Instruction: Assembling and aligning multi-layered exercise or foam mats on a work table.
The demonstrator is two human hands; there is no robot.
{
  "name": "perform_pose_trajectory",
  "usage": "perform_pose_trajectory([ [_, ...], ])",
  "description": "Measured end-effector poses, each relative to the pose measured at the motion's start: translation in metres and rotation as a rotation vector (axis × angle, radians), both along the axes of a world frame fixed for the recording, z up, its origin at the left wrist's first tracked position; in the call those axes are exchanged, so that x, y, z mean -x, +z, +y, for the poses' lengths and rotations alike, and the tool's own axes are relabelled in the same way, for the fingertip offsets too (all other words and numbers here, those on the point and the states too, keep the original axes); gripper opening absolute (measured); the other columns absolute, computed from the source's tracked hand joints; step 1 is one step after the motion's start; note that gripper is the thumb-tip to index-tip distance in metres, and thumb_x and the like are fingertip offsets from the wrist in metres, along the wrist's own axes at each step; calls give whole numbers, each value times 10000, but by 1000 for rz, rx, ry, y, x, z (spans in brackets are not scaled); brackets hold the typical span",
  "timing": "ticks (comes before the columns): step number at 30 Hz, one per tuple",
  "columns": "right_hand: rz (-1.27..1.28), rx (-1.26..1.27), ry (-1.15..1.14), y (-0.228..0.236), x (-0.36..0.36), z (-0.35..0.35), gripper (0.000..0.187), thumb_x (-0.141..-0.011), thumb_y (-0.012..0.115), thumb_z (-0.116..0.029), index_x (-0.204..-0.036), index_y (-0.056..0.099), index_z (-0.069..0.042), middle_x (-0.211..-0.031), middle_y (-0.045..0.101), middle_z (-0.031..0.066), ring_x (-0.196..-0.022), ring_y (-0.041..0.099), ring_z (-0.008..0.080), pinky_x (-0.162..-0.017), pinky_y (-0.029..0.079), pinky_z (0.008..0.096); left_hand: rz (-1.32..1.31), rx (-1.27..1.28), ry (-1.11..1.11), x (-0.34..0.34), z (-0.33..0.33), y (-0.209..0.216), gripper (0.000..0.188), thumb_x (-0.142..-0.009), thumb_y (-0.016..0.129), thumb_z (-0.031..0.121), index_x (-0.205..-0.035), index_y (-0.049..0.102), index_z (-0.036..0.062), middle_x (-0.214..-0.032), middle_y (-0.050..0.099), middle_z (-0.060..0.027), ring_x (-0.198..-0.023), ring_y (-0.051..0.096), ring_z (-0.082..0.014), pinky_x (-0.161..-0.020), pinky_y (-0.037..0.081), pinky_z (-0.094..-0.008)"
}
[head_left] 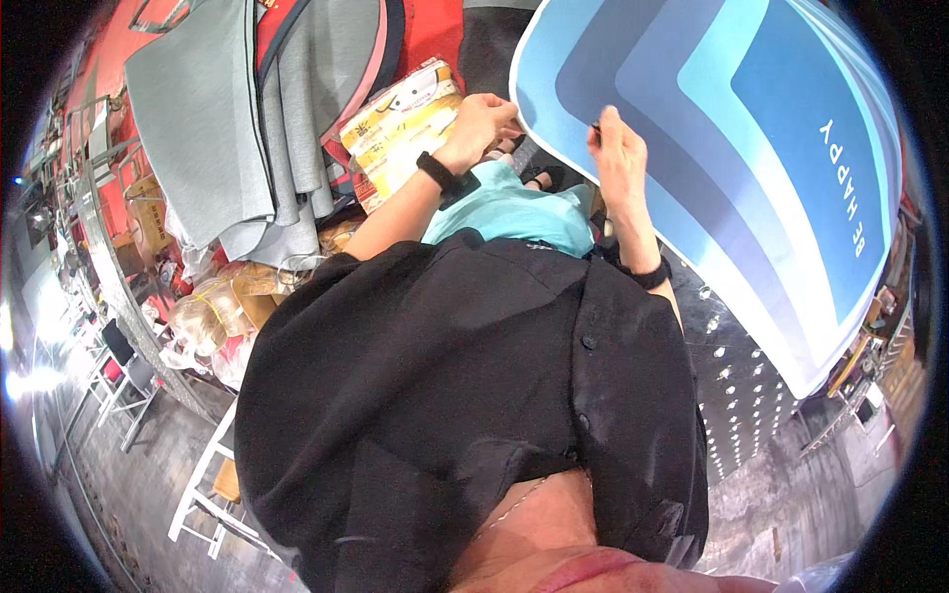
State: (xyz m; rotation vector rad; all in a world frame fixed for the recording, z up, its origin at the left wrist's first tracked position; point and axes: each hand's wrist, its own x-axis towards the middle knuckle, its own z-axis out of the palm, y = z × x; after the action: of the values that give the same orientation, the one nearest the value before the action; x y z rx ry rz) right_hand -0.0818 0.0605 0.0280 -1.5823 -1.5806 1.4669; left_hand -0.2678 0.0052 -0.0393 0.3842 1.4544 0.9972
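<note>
Left hand: fingers curled nearly closed at the left edge of the blue mat; I can't tell whether they grip anything.
Right hand: fingertips drawn together on a small dark object (too tiny for me to make out), in front of the mat.
Blue mat: chevron-striped, spread from between the hands out to the person's right.
Yellow printed piece: just left of the left hand.
Grey sheets: overlapping, farther left.
Aqua cloth: at the lap, between the wrists.
</note>
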Motion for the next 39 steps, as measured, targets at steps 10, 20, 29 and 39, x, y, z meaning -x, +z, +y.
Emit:
perform_pose_trajectory([
  [10,62,202,-359,-25,-90,-42,483,-912,393,-431,-645,510,-45,-544,429,-11,-489,371,69,-455,279,206,536,-1,-154,-5,4,-48,250,-799,518,211,-841,519,-35,-721,610,-134,-568,595,-172,-486,474,-259],
  [20,162,254,-597,-28,-117,-41,439,-903,398,-439,-681,471,-68,-489,380,-13,-392,323,64,-358,233,216,-475,-38,107,7,-17,-50,692,-875,196,593,-1037,446,-32,-913,593,-185,-814,605,-263,-715,500,-346],
  [29,180,212,-574,-29,-123,-36,441,-909,383,-437,-685,458,-65,-490,370,-5,-386,317,78,-356,236,225,-206,-56,109,-4,-13,-40,297,-907,456,262,-948,515,-26,-815,616,-135,-644,621,-196,-548,506,-261],
  [39,166,247,-814,-36,-152,-53,439,-875,456,-463,-667,463,-76,-498,396,-7,-386,322,79,-362,237,223,-304,100,337,-13,-5,-43,818,-800,151,712,-936,536,3,-803,617,-127,-658,599,-207,-560,483,-297],
])
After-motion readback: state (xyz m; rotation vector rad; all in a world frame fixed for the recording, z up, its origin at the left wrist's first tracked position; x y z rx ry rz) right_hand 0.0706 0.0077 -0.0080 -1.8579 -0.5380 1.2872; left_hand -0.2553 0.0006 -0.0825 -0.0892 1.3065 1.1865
